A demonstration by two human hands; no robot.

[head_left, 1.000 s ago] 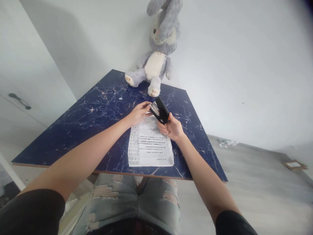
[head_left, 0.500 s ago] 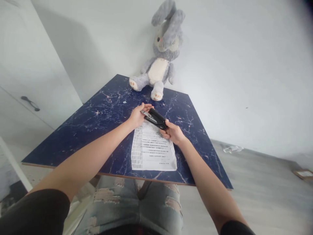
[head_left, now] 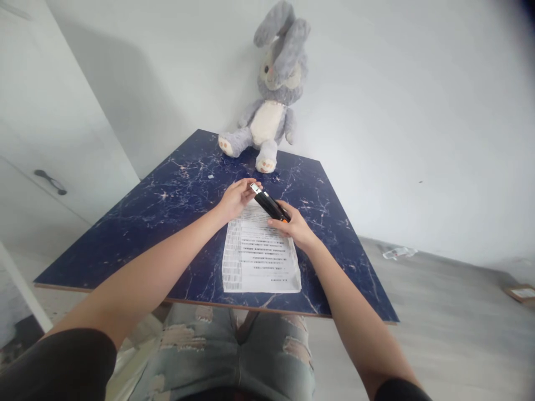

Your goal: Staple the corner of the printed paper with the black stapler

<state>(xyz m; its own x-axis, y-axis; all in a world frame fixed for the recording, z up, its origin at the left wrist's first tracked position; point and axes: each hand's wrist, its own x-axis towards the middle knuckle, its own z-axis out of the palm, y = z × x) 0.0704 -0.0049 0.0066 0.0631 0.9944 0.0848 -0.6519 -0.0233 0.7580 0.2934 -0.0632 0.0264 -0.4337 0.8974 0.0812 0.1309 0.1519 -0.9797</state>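
A black stapler [head_left: 270,205] with a silver tip and a bit of orange at its near end is gripped by my right hand [head_left: 293,224]. It slants above the far end of a stack of printed sheets [head_left: 263,256]. Beside the stapler's silver tip is my left hand [head_left: 239,197], its fingers apart and curved; whether they touch the tip is hard to tell. The sheets lie near the front edge of the dark blue marbled table [head_left: 167,195].
A grey plush rabbit [head_left: 267,120] sits at the table's back edge against the wall. A white cabinet with a dark handle [head_left: 50,182] stands at the left. Clear plastic [head_left: 399,253] and a small box [head_left: 520,293] lie on the floor at the right.
My right hand has turned the stapler over, so its smooth black side and orange part now show. The stapler's silver tip has shifted slightly up and right. My left hand has moved little.
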